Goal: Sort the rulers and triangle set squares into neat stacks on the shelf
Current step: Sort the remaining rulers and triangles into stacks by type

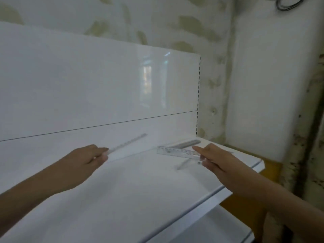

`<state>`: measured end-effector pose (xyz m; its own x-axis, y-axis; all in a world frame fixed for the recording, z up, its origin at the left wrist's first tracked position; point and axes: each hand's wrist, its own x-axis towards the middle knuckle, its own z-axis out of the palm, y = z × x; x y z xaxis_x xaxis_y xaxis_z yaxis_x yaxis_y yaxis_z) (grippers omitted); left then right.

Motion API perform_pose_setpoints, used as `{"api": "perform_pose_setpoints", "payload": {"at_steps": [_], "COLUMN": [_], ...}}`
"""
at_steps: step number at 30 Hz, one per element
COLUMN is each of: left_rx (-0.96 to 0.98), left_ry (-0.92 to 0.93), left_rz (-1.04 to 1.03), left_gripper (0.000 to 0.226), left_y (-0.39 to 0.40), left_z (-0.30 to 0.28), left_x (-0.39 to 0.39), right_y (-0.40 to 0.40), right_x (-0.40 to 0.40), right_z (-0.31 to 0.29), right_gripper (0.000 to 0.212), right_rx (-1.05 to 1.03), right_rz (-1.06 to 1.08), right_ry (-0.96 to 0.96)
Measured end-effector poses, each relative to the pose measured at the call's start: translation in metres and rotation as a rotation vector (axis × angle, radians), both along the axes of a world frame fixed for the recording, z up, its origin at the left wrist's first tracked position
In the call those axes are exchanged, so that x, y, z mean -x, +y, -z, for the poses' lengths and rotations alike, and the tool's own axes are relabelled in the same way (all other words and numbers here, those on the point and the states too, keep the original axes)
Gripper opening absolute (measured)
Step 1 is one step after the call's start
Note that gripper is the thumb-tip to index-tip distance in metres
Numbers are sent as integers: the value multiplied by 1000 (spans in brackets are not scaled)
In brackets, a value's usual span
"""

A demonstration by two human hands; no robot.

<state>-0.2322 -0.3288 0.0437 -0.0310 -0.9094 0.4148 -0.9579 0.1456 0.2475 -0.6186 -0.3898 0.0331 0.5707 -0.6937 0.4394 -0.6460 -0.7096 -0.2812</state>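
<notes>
Mid-sort, each hand carries one ruler above the glossy white shelf. The left hand grips the end of a clear ruler angled toward the back panel; the right hand pinches a second transparent, graduated ruler. A flat grey stack lies in the rear corner, probably the target; laying both rulers on it calls for edge alignment. Blur hides finer detail.

Soft, even daylight; window glare on glossy back panel; overall motion blur; faint shadows on shelf; wide-angle edge bending.
</notes>
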Motion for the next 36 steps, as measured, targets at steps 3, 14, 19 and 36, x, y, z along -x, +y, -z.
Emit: {"api": "perform_pose_setpoints", "payload": {"at_steps": [3, 14, 19, 36], "left_rx": [-74, -137, -258, -338], "left_ry": [2, -110, -226, -182], "left_rz": [6, -53, -47, -146], "left_gripper": [20, 38, 37, 46], "left_y": [-43, -223, -293, -337], "left_z": [-5, 23, 27, 62], "left_x": [82, 177, 184, 192], "right_y": [-15, -97, -149, -344], "right_x": [69, 183, 193, 97], "right_z": [2, 14, 13, 40], "right_gripper": [38, 36, 33, 34], "right_rx": [-10, 21, 20, -99], "right_rz": [39, 117, 103, -214], "right_ry": [-12, 43, 82, -22]}}
